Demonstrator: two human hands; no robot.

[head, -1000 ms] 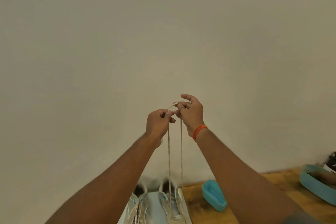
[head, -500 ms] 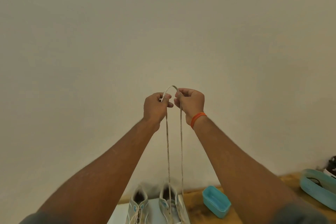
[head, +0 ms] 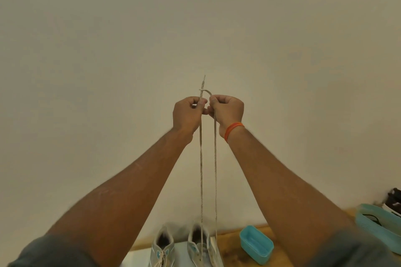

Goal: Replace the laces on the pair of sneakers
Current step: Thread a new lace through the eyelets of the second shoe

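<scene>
A plain beige wall (head: 195,17) fills the view, open above the raised hands. Left hand (head: 187,114) and right hand (head: 226,110) each pinch one strand of the lace (head: 201,169), which runs down to the right sneaker (head: 202,245) beside the left sneaker (head: 162,249) on the wooden table (head: 230,251); no writing legible
</scene>
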